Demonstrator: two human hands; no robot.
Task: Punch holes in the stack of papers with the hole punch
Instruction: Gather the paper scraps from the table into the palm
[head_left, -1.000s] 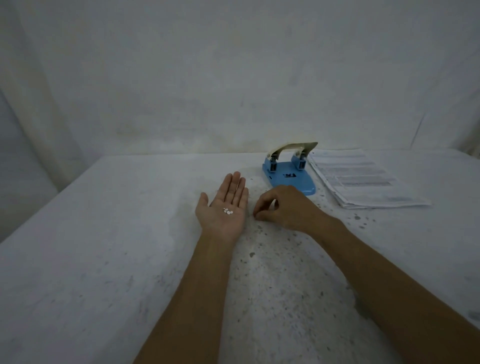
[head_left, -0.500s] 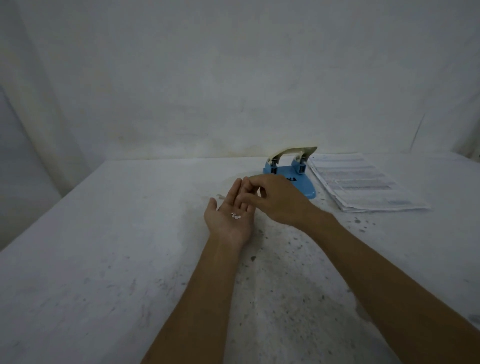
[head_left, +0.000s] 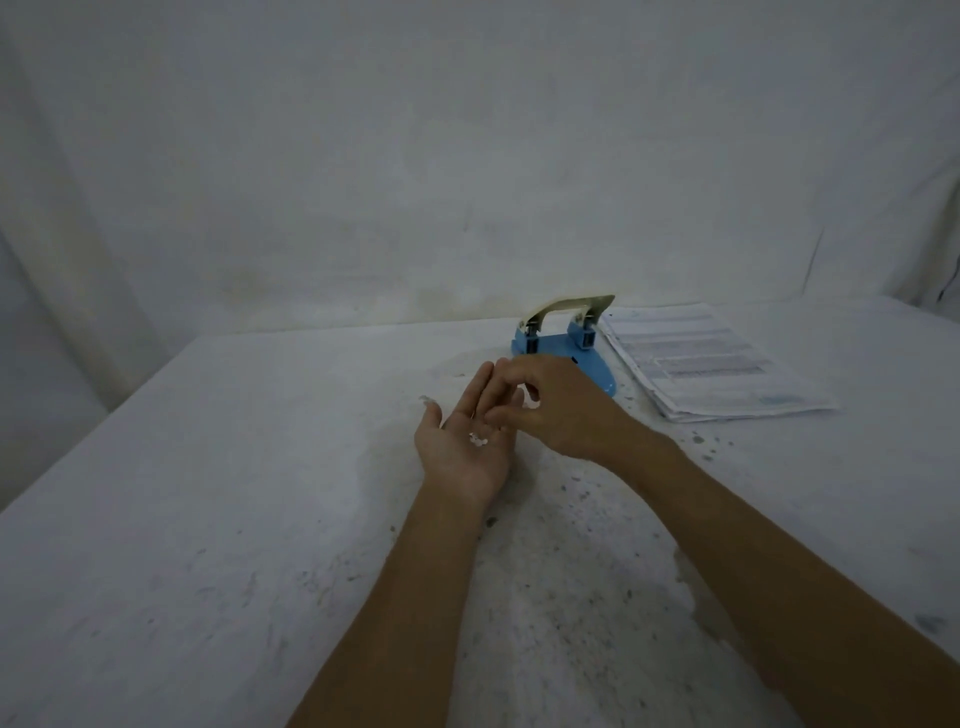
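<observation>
The right hand (head_left: 563, 410) has moved from the table to pinch white paper dots (head_left: 478, 439) into the flat, fingers-together left palm (head_left: 467, 441) — cleanup, so the punching looks done.

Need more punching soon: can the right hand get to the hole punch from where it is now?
Probably yes. The right hand hovers over the open left hand, just in front of the hole punch, with nothing standing between them. The lever is up and uncovered.

Makeshift desk: cloth-draped table (head_left: 208, 519), hole punch (head_left: 566, 343), papers (head_left: 701, 358).
</observation>
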